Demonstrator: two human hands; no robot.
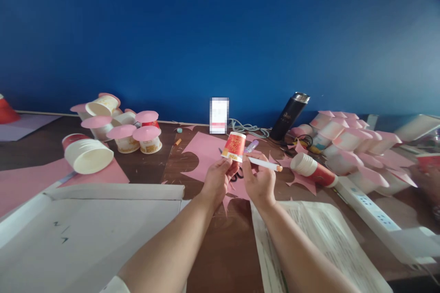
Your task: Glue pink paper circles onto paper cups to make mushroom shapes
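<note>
A red and white paper cup (235,144) with gold print sits in the fingers of my left hand (218,177), above the middle of the table. It tilts slightly, its white-gold rim toward me. My right hand (260,184) grips a white pen (264,163) with an orange end pointing right; its other end meets the cup's lower right side. Below the cup lies cut pink paper (196,152) with rounded notches. Dark scissors (237,175) rest on it, partly hidden by my hands. A purple, clear-looking item (252,145) is just behind the pen.
Upturned cups with pink discs (147,133) stand at left, near a cup stack (88,154). Many more (354,139) crowd the right, beside another cup stack (314,170), a power strip (374,210) and a black bottle (289,116). A person's hand (431,183) shows far right.
</note>
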